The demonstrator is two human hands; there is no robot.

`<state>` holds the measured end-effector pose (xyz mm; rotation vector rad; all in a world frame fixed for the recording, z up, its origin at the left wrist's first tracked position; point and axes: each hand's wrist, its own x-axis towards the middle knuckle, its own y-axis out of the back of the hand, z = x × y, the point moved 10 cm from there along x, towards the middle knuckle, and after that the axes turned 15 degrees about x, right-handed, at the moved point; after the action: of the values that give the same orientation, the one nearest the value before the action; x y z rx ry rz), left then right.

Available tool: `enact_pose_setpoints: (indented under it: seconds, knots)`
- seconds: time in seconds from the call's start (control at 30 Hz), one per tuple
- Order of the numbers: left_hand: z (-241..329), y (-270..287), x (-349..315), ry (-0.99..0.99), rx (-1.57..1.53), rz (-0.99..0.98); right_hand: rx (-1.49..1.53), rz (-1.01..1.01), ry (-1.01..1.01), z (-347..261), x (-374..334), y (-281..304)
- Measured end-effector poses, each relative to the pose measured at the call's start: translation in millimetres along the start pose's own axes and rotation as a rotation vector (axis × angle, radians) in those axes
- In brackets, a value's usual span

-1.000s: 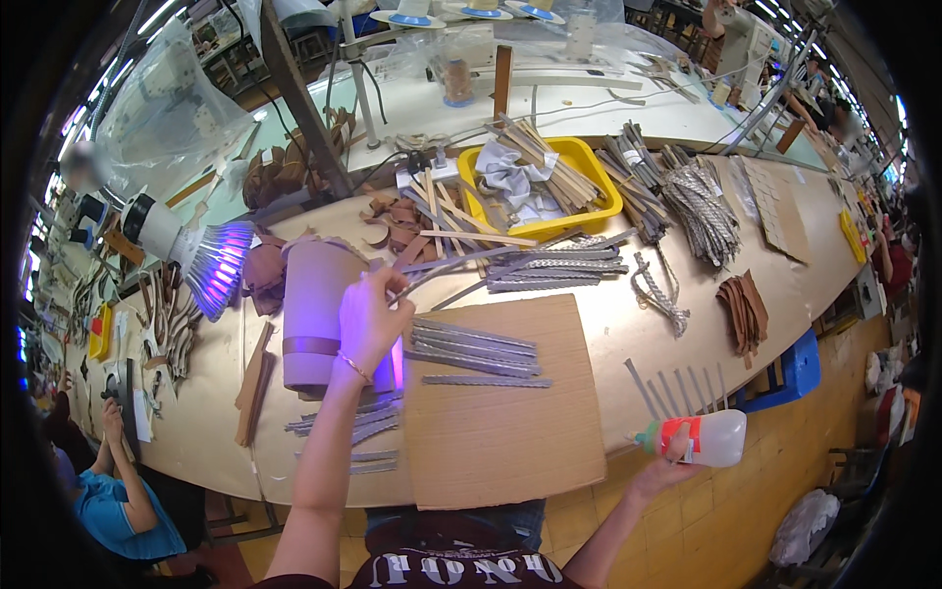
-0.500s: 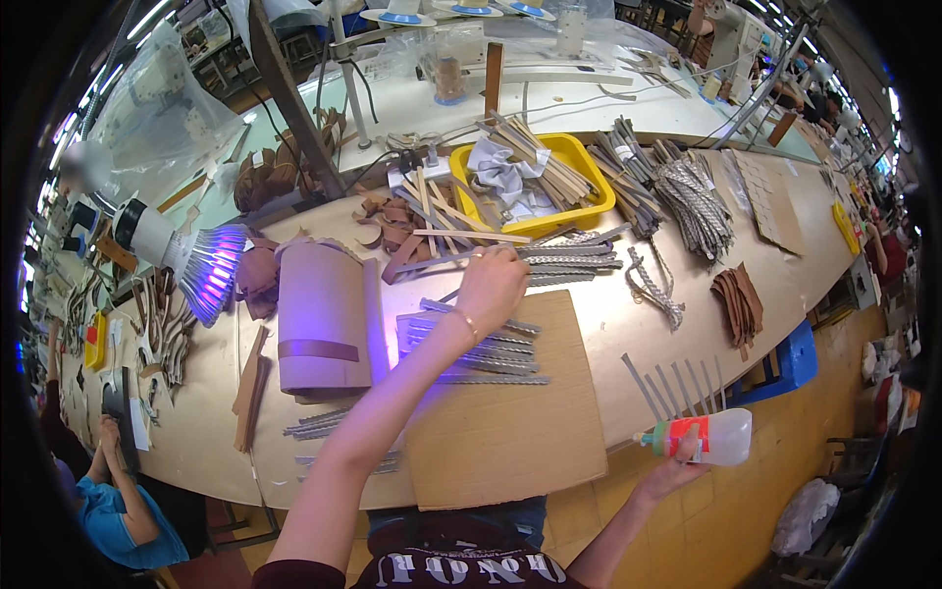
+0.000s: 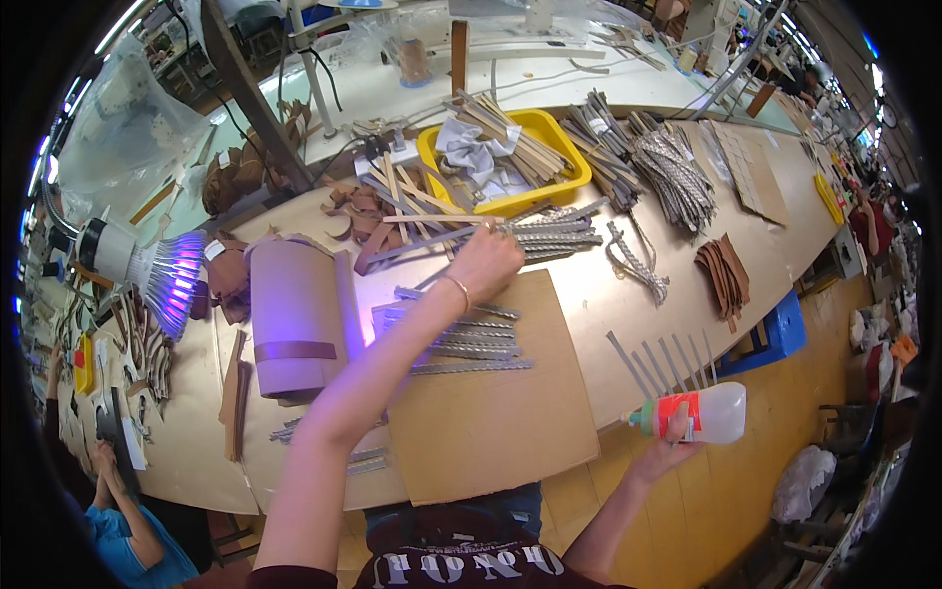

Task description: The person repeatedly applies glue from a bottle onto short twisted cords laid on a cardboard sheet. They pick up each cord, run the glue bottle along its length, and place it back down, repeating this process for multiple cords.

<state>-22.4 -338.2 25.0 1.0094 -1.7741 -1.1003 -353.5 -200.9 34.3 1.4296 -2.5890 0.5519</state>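
My left hand [image 3: 488,259] reaches across the table, its fingers bent together at the left end of a pile of grey braided strips [image 3: 554,236]. Whatever is between those fingertips is too small to make out. A squeeze bottle [image 3: 724,412] of clear plastic, with a red label and a green cap, is gripped in my right hand [image 3: 673,444]. It lies nearly level past the table's front edge, cap to the left. More braided strips [image 3: 481,339] are laid in rows on a cardboard sheet [image 3: 496,432] under my left forearm. Flat grey strips [image 3: 655,365] stick out over the edge near the bottle.
A yellow tray [image 3: 581,182] holds beige strips and a grey cloth. Left of my arm stands a brown roll [image 3: 294,314], with a lit lamp [image 3: 172,280] beside it. Brown strips [image 3: 724,280] and braided bundles [image 3: 672,182] lie right. A co-worker [image 3: 142,535] sits far left.
The whole view has shifted a little. My left hand has moved slightly right along the strip pile. The bottle stays in my right hand, its cap end still pointing left.
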Motion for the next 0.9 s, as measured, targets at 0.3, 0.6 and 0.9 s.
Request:
enact_pose_setpoints:
  seconds: [0.3,0.6,0.9]
  knots:
    - [60,99,-130,0.134,-0.164,0.199,0.241,0.145,-0.153,16,-7,15]
    - [121,69,-195,0.308,-0.301,-0.026,0.037,-0.154,-0.082,4,-33,-57]
    - [149,42,-191,0.38,-0.507,-0.249,-0.072,-0.381,0.075,11,-44,-104]
